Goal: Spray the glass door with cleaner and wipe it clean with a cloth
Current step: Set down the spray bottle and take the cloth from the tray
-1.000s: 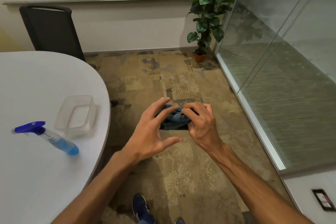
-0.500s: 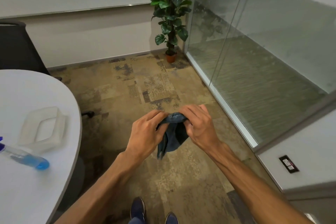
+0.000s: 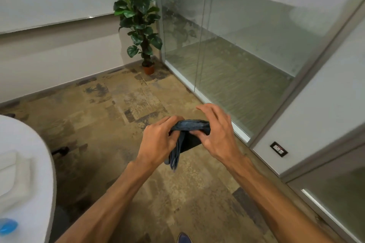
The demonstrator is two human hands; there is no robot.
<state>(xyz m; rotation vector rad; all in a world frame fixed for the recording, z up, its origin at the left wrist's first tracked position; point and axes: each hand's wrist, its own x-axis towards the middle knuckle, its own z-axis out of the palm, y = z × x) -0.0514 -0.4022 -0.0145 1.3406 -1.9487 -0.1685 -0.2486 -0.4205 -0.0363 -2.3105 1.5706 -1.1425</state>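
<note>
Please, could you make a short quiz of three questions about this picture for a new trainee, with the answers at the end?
1. True or false: the left hand and the right hand hold the dark blue cloth in the air, away from the glass door.
2. Where is the spray bottle? A) in the left hand B) on the white table C) on the floor
3. Fill in: in the corner beside the glass stands a potted ____.
Key: 1 true; 2 B; 3 plant.
</note>
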